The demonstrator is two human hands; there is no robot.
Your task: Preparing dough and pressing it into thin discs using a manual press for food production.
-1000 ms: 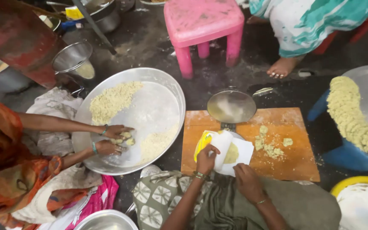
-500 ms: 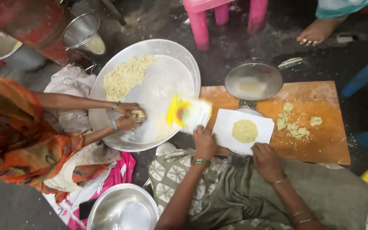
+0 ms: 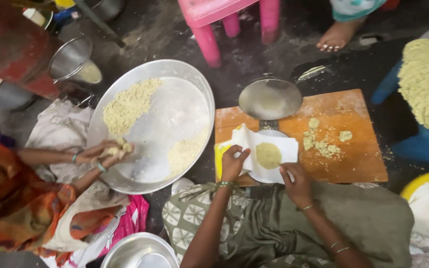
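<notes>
Dough disc (image 3: pixel 268 155) on sheet (image 3: pixel 284 149), on board (image 3: pixel 353 149)

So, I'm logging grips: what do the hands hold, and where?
The left hand lifts the white sheet by its left edge; the right hand presses its lower edge.

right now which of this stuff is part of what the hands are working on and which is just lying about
In use:
left hand lifting the white sheet
right hand on the sheet's near edge
flat dough disc
wooden board
round metal press plate

Lying about:
pink stool
small steel bowl
steel pot
</notes>
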